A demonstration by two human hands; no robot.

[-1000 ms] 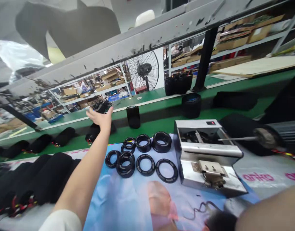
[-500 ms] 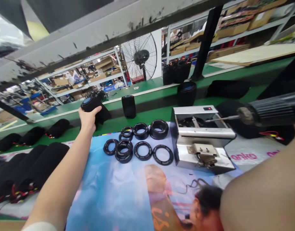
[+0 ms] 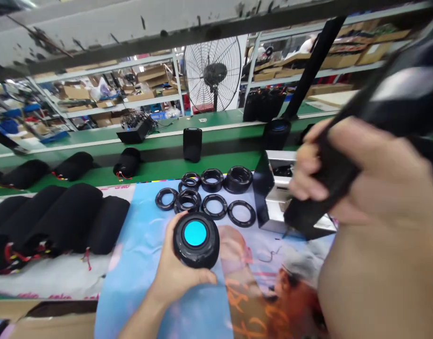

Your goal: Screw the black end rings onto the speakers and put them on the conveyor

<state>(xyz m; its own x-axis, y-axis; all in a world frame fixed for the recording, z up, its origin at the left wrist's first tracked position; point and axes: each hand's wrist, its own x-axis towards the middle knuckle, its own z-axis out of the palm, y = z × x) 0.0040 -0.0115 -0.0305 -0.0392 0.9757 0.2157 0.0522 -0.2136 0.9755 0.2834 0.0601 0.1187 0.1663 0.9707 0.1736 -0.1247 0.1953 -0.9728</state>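
My left hand (image 3: 177, 278) is closed round a black cylindrical speaker (image 3: 198, 258), held above the poster sheet with its end towards me. A bright blue disc (image 3: 195, 233) fills the middle of that end. Blurred at the right, my right hand (image 3: 382, 188) grips the dark handle of an electric screwdriver (image 3: 414, 94); where its bit is, I cannot make out. Partly hidden behind this hand stands the metal screw feeder (image 3: 275, 212). Several black rings (image 3: 239, 187), some stacked, lie on the poster sheet just beyond the speaker.
Black fabric-covered cylinders (image 3: 75, 216) with coloured wires lie in a row at left. More stand or lie on the green conveyor (image 3: 223, 153), including an upright one (image 3: 192, 145). A grimy beam (image 3: 124, 28) crosses overhead. A fan (image 3: 215, 75) and shelves stand behind.
My left hand has brought the speaker from the conveyor at the back left towards me, over the poster sheet. My right hand has come into view with the screwdriver, which has left the screw feeder.
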